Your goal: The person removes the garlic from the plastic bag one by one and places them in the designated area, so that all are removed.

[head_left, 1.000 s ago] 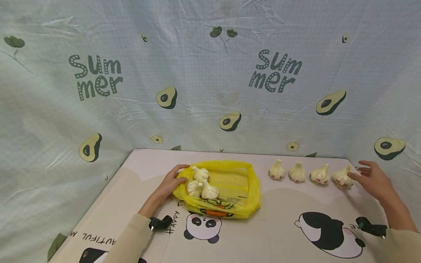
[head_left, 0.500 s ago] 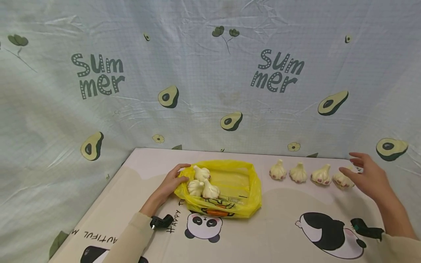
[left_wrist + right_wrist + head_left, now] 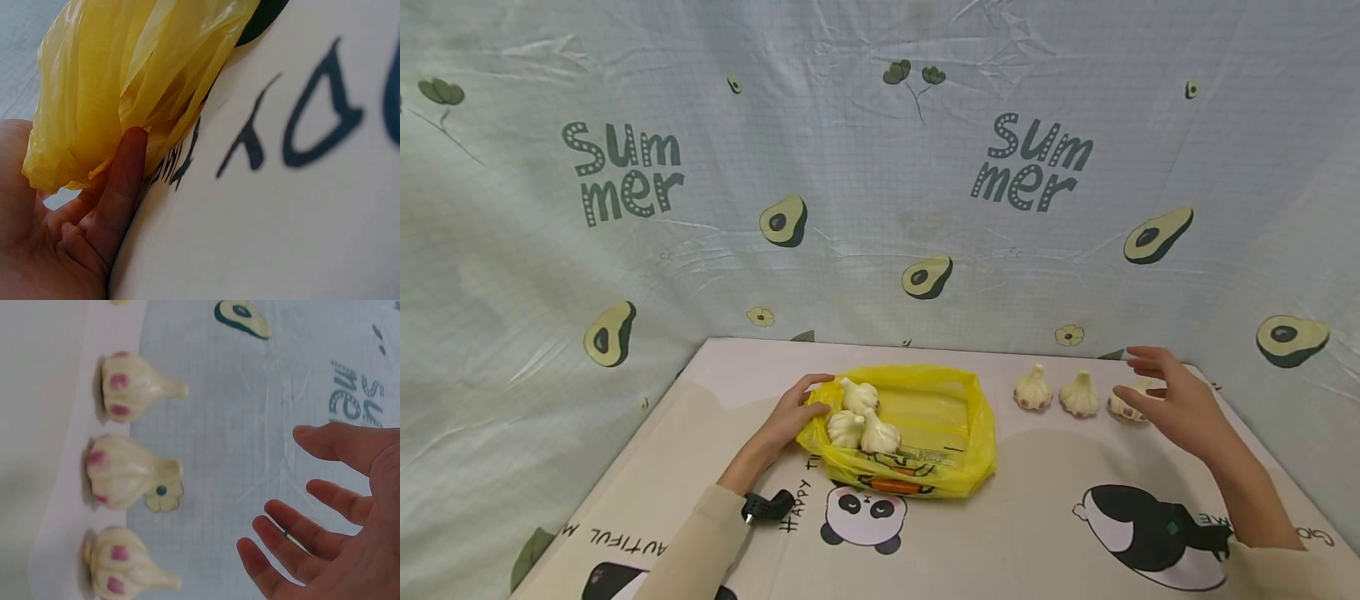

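My left hand (image 3: 790, 414) pinches the left edge of a yellow plastic bag (image 3: 982, 437), which lies open with its sides folded up. Inside, at its left end, sit three garlic bulbs (image 3: 880, 434). Above the table on the right hovers my right hand (image 3: 1183, 412), fingers apart and relaxed, holding nothing. It overlaps a garlic bulb (image 3: 1123, 408) in the head view; left of that stand two more, one in the middle (image 3: 1079, 397) and one nearest the bag (image 3: 1033, 390). The row's rightmost bulb is hidden behind the hand.
A pale tabletop cover (image 3: 985, 550) with panda prints lies under everything. Behind and at both sides hangs a light curtain (image 3: 850, 150) with avocado prints. A dark wrist device (image 3: 769, 507) sits on the left wrist.
My right hand has moved left along the row, from the rightmost garlic bulb to over the one beside it. The left hand and the bag stay in place.
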`<act>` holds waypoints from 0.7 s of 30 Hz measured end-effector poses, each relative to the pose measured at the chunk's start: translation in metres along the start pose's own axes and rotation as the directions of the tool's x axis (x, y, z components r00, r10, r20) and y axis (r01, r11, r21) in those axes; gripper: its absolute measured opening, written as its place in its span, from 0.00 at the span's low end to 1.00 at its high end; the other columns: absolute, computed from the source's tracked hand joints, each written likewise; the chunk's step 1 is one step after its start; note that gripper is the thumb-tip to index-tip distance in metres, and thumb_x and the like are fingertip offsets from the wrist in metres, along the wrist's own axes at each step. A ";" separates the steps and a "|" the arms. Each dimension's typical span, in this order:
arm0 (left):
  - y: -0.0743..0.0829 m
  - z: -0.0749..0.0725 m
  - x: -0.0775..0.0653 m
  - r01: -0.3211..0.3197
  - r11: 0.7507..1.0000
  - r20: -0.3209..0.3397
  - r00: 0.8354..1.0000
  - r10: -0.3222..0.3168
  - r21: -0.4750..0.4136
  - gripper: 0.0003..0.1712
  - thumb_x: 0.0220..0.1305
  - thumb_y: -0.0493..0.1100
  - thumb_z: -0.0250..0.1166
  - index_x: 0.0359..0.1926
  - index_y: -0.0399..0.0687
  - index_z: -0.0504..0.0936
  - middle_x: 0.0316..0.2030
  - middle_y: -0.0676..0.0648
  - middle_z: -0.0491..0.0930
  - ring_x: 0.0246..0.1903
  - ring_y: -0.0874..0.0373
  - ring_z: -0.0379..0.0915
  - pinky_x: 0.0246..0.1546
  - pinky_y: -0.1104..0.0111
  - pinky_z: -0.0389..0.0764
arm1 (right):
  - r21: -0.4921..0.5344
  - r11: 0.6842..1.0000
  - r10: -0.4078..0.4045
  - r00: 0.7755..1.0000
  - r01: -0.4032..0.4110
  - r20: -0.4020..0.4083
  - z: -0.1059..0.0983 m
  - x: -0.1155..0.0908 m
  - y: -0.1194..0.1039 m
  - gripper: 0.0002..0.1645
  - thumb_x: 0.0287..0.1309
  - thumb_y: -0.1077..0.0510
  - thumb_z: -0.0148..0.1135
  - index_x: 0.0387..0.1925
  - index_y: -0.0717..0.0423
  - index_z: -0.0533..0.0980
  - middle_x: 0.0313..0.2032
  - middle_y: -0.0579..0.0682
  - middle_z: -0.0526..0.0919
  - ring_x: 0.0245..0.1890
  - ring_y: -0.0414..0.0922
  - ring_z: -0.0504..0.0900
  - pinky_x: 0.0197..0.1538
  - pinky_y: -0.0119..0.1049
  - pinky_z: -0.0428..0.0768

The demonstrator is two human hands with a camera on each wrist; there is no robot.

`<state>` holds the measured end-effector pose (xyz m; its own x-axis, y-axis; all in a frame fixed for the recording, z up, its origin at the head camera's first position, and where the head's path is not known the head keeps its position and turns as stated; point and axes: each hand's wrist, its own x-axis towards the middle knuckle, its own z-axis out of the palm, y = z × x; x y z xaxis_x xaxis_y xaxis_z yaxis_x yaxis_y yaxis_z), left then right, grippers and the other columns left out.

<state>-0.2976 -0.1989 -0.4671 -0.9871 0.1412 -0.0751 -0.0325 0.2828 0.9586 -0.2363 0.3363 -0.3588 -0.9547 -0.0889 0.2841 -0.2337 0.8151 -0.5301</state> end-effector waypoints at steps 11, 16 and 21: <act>-0.001 -0.001 -0.001 -0.010 1.000 0.008 1.000 0.010 0.009 0.31 0.70 0.39 0.57 0.73 0.56 0.68 0.67 0.34 0.72 0.54 0.48 0.77 0.52 0.65 0.83 | 0.109 0.986 -0.132 0.990 0.127 0.038 0.020 0.005 -0.033 0.38 0.68 0.54 0.67 0.73 0.61 0.63 0.64 0.68 0.75 0.63 0.64 0.75 0.48 0.10 0.67; -0.001 0.000 0.000 -0.004 1.000 0.001 1.000 0.004 0.006 0.31 0.69 0.39 0.57 0.73 0.57 0.69 0.67 0.35 0.73 0.54 0.49 0.78 0.52 0.63 0.83 | 0.157 0.974 -0.175 0.982 0.162 0.074 0.029 0.008 -0.046 0.39 0.68 0.54 0.66 0.74 0.58 0.62 0.65 0.65 0.76 0.63 0.61 0.75 0.51 0.14 0.72; -0.002 0.000 0.001 0.012 1.000 -0.002 1.000 -0.012 -0.001 0.31 0.69 0.39 0.57 0.72 0.59 0.69 0.66 0.37 0.74 0.53 0.49 0.77 0.53 0.63 0.83 | 0.195 0.959 -0.225 0.970 0.204 0.094 0.037 0.010 -0.061 0.37 0.67 0.55 0.67 0.73 0.55 0.64 0.65 0.62 0.77 0.64 0.59 0.77 0.54 0.21 0.77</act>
<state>-0.2990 -0.1995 -0.4686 -0.9870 0.1354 -0.0861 -0.0447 0.2833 0.9580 -0.2387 0.2644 -0.3528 -0.8904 -0.3241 0.3196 -0.4550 0.6521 -0.6064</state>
